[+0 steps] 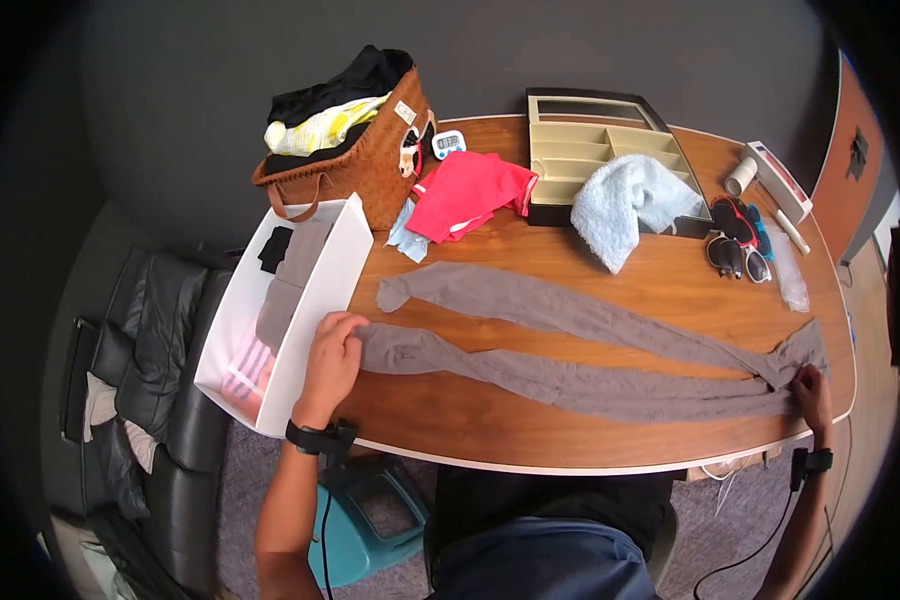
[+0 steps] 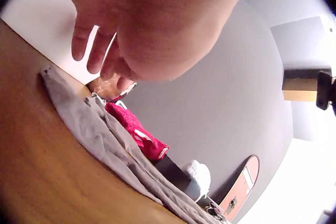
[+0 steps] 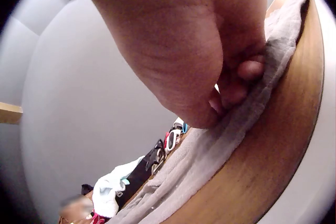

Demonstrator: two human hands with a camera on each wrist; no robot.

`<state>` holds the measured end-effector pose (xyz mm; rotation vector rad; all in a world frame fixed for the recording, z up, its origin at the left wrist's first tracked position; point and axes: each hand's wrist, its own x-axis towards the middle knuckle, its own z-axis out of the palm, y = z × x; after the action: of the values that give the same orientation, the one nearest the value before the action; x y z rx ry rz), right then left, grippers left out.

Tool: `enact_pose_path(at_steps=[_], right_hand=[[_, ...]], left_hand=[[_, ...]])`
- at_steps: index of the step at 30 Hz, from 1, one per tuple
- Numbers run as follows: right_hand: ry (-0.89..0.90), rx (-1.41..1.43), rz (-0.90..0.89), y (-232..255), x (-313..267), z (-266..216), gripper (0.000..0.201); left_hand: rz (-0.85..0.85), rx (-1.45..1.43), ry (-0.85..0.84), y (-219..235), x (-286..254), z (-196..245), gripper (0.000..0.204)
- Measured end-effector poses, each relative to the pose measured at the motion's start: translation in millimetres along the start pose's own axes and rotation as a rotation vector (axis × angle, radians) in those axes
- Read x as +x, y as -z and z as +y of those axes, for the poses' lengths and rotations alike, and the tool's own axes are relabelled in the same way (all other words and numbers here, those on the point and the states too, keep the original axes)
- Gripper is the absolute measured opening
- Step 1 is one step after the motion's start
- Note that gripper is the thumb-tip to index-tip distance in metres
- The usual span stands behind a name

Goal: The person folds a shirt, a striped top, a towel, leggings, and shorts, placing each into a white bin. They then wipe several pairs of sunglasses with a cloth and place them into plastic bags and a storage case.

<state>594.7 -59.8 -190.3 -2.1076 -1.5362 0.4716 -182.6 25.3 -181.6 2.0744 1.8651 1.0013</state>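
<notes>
While my right hand [image 1: 814, 398] pinched the long grey-brown fabric tights [image 1: 560, 385] at their right end, my left hand [image 1: 332, 358] hung near their left end, fingers loosely extended, tights spread left to right on the rounded brown wooden table [image 1: 490, 437].

Here I have the gray tights [image 1: 560, 380], thin and soft-looking, stretched out lengthwise across the wooden tabletop [image 1: 510, 445]. From the head view I'm seeing two long legs, side by side: the far leg [image 1: 530, 300] slants toward me as it runs right, the near leg [image 1: 410, 352] follows the front edge, slightly twisted partway along. Bare wood shows between them, a gap that narrows to the right, and there they meet! That joined end [image 1: 798, 350] sits bunched, folded upward away from me. Both legs lie flattish, creased and rippled all along.
</notes>
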Motion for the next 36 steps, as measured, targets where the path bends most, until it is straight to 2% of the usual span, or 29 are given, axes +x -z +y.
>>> enact_pose_path(at_steps=[2, 4, 5, 7, 8, 10, 11, 13, 15, 17, 21, 22, 23, 24, 25, 26, 27, 29, 30, 31, 33, 36], right_hand=[[0.019, 0.003, -0.005, 0.0, 3.4, 7.4, 0.012], [0.028, 0.002, -0.005, 1.5, 3.0, 9.6, 0.012], [0.009, 0.022, -0.018, 2.1, 2.5, 6.2, 0.011], [-0.014, 0.041, -0.031, 3.9, 0.1, 6.6, 0.011], [0.002, 0.031, -0.026, 4.2, 0.5, 7.9, 0.011], [0.015, 0.024, -0.021, 2.6, 3.8, 13.6, 0.011], [0.017, 0.032, -0.008, 2.5, 5.0, 19.6, 0.012], [0.015, 0.038, 0.005, 3.8, 3.9, 23.4, 0.012], [-0.021, 0.000, 0.002, 6.1, 3.9, 19.2, 0.012], [-0.012, 0.007, 0.008, 4.9, 5.9, 21.9, 0.012], [-0.013, 0.007, -0.007, 8.3, 3.6, 12.7, 0.012], [0.010, 0.007, -0.016, 5.8, 8.3, 27.1, 0.011], [0.028, 0.002, -0.016, 4.3, 8.4, 18.5, 0.011], [-0.056, 0.169, -0.065, 5.2, 3.3, 11.9, 0.010], [-0.033, 0.005, -0.072, 7.4, 5.1, 15.2, 0.010], [0.013, -0.010, -0.031, 5.1, 7.8, 36.6, 0.014], [-0.021, -0.123, -0.071, 13.6, -3.8, -6.9, 0.021], [-0.024, 0.033, -0.007, 10.6, -11.0, -13.3, 0.038], [0.007, -0.047, 0.012, 11.6, -10.6, -14.5, 0.040], [-0.055, -0.071, -0.060, 19.6, -13.2, -32.2, 0.040], [0.024, -0.106, -0.093, 30.1, -4.4, -12.5, 0.040], [-0.037, -0.118, -0.018, 56.0, 11.4, -10.7, 0.038]], left_hand=[[0.028, 0.012, -0.054, -4.2, 4.5, -1.2, 0.017], [-0.101, 0.205, -0.172, -9.5, 8.6, -3.0, 0.019], [-0.102, 0.199, -0.178, -7.9, 14.4, -2.3, 0.019], [-0.570, 0.105, 0.275, 1.6, 24.1, 2.2, 0.022], [-0.570, 0.104, 0.274, 3.3, 23.1, 6.7, 0.022], [-0.196, -0.043, 0.180, 6.0, 19.0, 15.0, 0.017], [-0.201, -0.042, 0.181, 8.0, 14.9, 16.7, 0.017], [0.270, 0.230, -0.244, 12.7, 4.3, 18.5, 0.014], [0.217, 0.251, -0.281, 15.3, -6.1, 17.3, 0.015], [-0.110, 0.318, -0.213, 17.4, -17.5, 6.0, 0.016], [-0.044, 0.097, -0.058, 15.9, -16.4, 11.6, 0.011], [-0.040, 0.091, -0.057, 17.4, -17.1, 14.0, 0.011], [-0.094, 0.093, -0.119, 16.1, -14.9, 17.7, 0.013], [-0.151, 0.078, -0.194, 6.2, -9.7, 21.9, 0.015], [-0.220, 0.064, -0.166, -0.8, -12.2, 11.6, 0.021], [-0.255, 0.092, -0.179, -7.6, -12.6, 5.0, 0.026], [-0.234, 0.170, -0.143, -12.0, -14.3, 4.4, 0.030], [-0.193, 0.214, -0.153, -11.3, -16.1, 9.7, 0.031], [-0.208, 0.220, -0.131, -9.6, -14.8, 14.0, 0.030], [-0.240, 0.218, -0.120, -5.8, -11.6, 20.5, 0.029], [-0.311, 0.169, -0.062, 1.3, -4.2, 24.9, 0.026], [-0.237, 0.089, -0.094, 1.2, 20.0, 18.0, 0.017]])
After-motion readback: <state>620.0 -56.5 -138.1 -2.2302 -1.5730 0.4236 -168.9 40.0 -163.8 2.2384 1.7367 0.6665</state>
